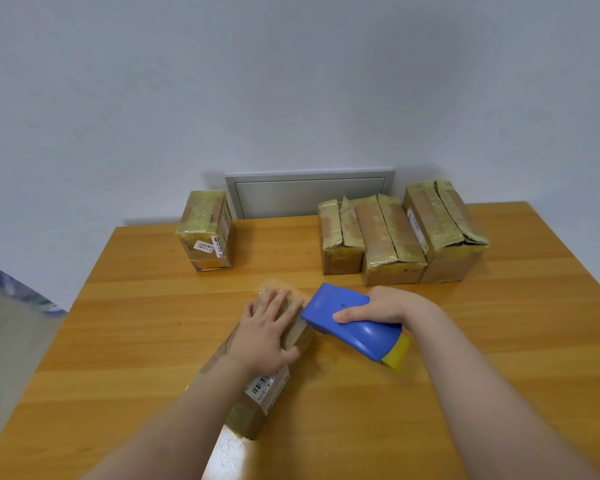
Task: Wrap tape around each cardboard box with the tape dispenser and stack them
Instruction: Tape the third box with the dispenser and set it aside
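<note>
Head view showed the left hand, fingers spread, pressing the long brown cardboard box onto the wooden table while the right hand, fingers curled, held the blue plastic tape dispenser at its edge, taping apparently underway, drawing tape round likely next.

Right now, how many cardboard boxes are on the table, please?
5 boxes: one under the left hand; one back left, possibly two stacked; three back right, side by side.

Smooth varnished wood tabletop, glossy blue plastic tape dispenser, matt brown cardboard boxes under shiny tape
</note>
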